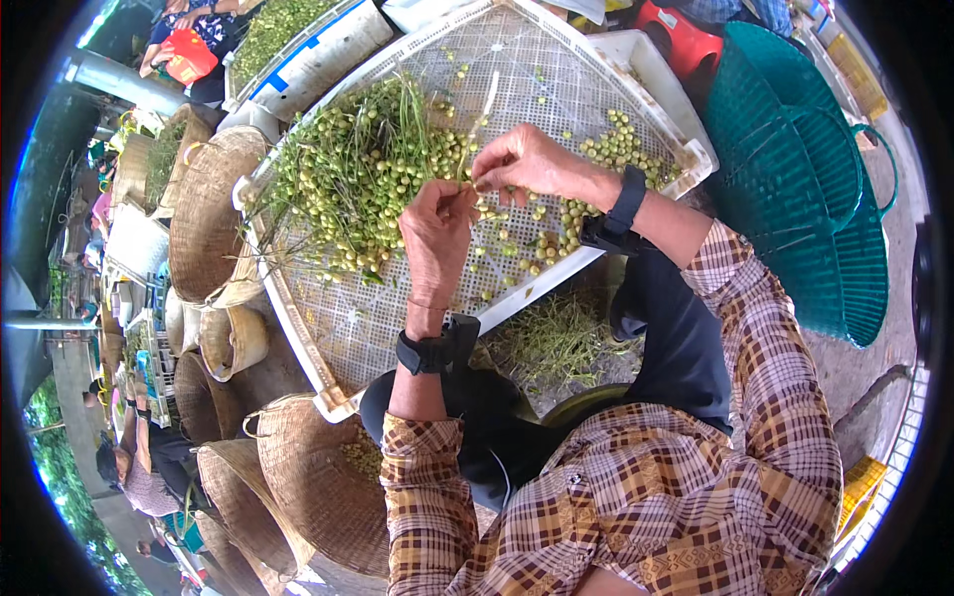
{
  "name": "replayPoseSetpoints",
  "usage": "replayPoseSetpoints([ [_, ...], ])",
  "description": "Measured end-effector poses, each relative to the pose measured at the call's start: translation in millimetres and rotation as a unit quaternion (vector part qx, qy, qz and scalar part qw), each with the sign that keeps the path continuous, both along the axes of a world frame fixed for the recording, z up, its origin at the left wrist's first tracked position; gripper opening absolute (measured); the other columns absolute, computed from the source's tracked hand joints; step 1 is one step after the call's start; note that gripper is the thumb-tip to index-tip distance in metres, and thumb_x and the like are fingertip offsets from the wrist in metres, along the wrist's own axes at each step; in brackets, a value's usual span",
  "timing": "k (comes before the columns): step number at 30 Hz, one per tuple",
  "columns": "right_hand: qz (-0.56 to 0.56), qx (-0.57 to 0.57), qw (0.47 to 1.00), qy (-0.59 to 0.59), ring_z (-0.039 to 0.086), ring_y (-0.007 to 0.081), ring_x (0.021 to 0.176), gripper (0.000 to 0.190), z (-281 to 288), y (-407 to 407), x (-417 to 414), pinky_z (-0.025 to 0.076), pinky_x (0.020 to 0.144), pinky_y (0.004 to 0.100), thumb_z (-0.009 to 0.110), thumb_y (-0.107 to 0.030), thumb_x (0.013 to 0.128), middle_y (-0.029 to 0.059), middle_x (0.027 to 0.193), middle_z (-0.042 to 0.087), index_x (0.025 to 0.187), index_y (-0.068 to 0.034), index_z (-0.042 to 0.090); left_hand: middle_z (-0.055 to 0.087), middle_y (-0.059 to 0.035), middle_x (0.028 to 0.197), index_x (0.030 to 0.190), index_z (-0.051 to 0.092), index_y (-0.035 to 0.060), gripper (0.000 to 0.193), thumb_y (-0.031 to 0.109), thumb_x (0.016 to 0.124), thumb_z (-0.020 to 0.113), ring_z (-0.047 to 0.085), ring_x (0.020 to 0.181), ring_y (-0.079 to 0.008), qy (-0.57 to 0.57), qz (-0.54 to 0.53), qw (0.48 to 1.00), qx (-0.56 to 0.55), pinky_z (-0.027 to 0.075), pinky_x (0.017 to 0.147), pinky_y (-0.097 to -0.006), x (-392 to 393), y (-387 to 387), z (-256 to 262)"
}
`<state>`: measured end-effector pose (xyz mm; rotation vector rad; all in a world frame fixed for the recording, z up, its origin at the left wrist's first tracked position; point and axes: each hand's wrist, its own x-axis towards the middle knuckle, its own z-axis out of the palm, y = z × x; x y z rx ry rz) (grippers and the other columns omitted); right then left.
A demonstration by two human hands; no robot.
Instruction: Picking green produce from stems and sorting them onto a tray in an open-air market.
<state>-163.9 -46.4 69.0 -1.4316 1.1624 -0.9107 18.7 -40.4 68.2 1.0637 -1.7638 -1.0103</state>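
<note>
My left hand (440,235) and my right hand (533,165) meet fingertip to fingertip over a white mesh plastic tray (358,328). Between their pinched fingers is a thin green fruit stem (463,160); the fingers hide most of what they grip. A heap of stemmed, small round yellow-green fruits (358,171) fills the tray's left part, beside my left hand. Loose picked fruits (622,145) are scattered on the mesh under and to the right of my right hand. Dark straps with devices are around both wrists.
Woven bamboo baskets (216,216) stand on the left; a larger one (320,477) at lower left has fruits inside. Large green plastic baskets (790,186) are at right. Cut stems (566,343) litter the ground below the tray. A red stool (678,37) and other people are beyond.
</note>
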Motion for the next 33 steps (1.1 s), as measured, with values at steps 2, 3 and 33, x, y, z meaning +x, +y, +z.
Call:
replayPoseSetpoints([
  [2, -0.059, -0.005, 0.998, -0.020, 0.063, 0.0094, 0.056, 0.016, -1.5, -0.7, 3.6, 0.049, 0.042, 0.0213, 0.068, -0.006, 0.081, 0.0075, 0.073, 0.067, 0.093, 0.003, 0.066, 0.064, -0.0090, 0.072, 0.083, 0.057, -0.0047, 0.006, -0.002, 0.082, 0.061, 0.062, 0.062, -0.0102, -0.001, 0.005, 1.000, -0.008, 0.048, 0.053, -0.0236, -0.3, -0.4, -3.2],
  [3, -0.069, 0.003, 0.996, -0.056, 0.063, 0.0094, 0.057, 0.015, -5.5, -3.0, 5.6, 0.048, 0.041, 0.0211, 0.068, -0.006, 0.080, 0.0074, 0.074, 0.067, 0.093, 0.003, 0.066, 0.064, -0.0089, 0.073, 0.080, 0.055, -0.0044, 0.007, -0.003, 0.082, 0.061, 0.062, 0.061, -0.0106, 0.033, -0.012, 0.999, -0.002, 0.049, 0.052, -0.0241, 1.4, -3.6, -7.3],
  [33, 0.046, 0.104, 0.974, -0.197, 0.046, 0.0042, 0.060, 0.032, 0.4, 25.7, -7.7, 0.033, 0.044, 0.0169, 0.056, -0.031, 0.091, 0.0004, 0.077, 0.053, 0.105, -0.002, 0.059, 0.062, -0.0091, 0.084, 0.093, 0.057, -0.0023, 0.016, 0.013, 0.090, 0.057, 0.065, 0.075, -0.0200, 0.220, 0.016, 0.969, 0.110, 0.059, 0.068, -0.0319, 19.8, -4.7, 14.9],
])
